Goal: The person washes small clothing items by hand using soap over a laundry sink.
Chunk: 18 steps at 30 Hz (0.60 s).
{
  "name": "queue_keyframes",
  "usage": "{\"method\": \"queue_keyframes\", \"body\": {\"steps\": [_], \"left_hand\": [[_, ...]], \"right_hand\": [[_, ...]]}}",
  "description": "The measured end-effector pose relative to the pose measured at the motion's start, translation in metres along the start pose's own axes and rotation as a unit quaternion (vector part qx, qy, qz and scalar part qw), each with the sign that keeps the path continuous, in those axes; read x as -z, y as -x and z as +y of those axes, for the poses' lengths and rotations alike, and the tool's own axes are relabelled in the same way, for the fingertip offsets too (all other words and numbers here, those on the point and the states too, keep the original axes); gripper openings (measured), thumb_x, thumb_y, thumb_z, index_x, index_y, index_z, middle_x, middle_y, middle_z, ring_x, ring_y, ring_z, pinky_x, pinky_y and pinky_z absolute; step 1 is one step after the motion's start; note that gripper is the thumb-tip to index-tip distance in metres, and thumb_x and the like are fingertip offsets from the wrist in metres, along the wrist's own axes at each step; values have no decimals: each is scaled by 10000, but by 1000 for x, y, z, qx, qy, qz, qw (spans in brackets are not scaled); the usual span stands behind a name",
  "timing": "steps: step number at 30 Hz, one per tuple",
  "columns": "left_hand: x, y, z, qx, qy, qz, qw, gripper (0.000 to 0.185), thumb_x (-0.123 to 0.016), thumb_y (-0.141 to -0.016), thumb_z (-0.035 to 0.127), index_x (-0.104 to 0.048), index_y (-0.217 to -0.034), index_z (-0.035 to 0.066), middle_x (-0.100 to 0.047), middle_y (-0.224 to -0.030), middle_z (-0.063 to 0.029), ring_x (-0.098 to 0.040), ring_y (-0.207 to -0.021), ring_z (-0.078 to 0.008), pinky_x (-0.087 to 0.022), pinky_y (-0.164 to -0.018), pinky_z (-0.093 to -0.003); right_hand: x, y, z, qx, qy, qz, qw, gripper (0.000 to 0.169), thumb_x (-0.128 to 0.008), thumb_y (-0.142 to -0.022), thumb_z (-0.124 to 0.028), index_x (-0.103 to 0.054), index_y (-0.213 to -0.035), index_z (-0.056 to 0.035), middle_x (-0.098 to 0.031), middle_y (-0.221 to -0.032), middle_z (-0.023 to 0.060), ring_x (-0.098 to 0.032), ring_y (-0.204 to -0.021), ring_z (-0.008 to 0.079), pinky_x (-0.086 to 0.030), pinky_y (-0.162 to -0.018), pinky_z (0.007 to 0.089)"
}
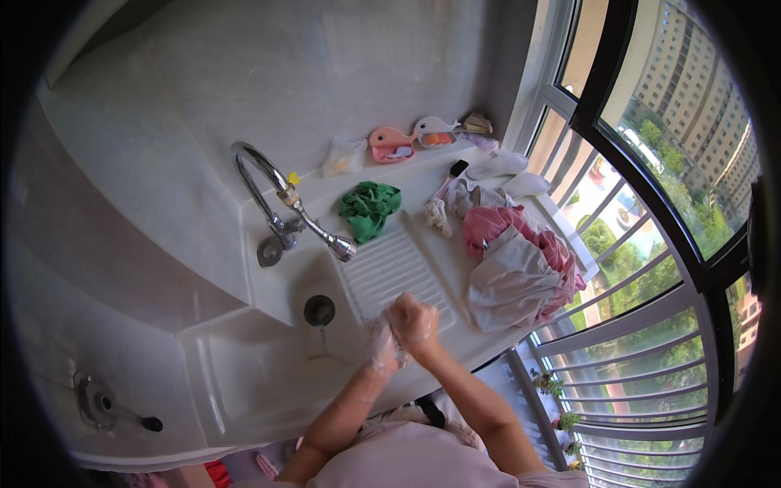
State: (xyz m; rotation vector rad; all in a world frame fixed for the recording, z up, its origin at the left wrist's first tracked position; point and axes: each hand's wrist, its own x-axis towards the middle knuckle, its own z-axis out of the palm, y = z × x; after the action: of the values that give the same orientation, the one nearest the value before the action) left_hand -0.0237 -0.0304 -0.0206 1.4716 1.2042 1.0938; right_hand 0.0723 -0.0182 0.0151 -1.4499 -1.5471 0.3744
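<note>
Both my hands are together over the lower end of the ridged washboard (390, 268) moulded into the white laundry sink (256, 372). My right hand (416, 322) is bent into a fist and gripping a soapy, light-coloured cloth (401, 354). Against it lies my left hand (383, 346), covered in suds and touching the same cloth; its fingers are partly hidden, so its grip cannot be made out. A crumpled green cloth (370, 208) rests at the washboard's far end. To the right lies a heap of pink cloth (497, 226) and pale grey cloth (515, 280).
A chrome gooseneck faucet (256, 168) arches over the basin near the drain (320, 311). Along the back ledge stand a plastic bag (343, 157), a pink whale-shaped soap box (390, 146) and a white one (435, 133). A brush (450, 177) lies near pale insoles (497, 165). Railings (616, 244) border the right.
</note>
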Motion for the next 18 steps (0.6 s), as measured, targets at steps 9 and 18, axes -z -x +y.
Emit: {"method": "queue_keyframes", "body": {"steps": [9,18], "left_hand": [[-15,5,32,232,477,15,848,294,-437,-1000,289,-534,-1193,89,-573,-1104,-13,-568,-1006,-117,-488,-849,-307],[8,-2,10,225,564,-31,794,341,-413,-998,398,-580,-1130,132,-618,-1012,-8,-610,-926,-150,-505,-843,-325]], "right_hand": [[6,-21,13,-36,16,43,998,110,-656,-728,-149,-577,-692,-82,-585,-594,166,-606,-551,377,-482,-506,454],[-3,-7,-4,-18,-56,21,998,147,-677,-756,-127,-560,-743,-39,-554,-661,207,-598,-625,374,-480,-563,440]]}}
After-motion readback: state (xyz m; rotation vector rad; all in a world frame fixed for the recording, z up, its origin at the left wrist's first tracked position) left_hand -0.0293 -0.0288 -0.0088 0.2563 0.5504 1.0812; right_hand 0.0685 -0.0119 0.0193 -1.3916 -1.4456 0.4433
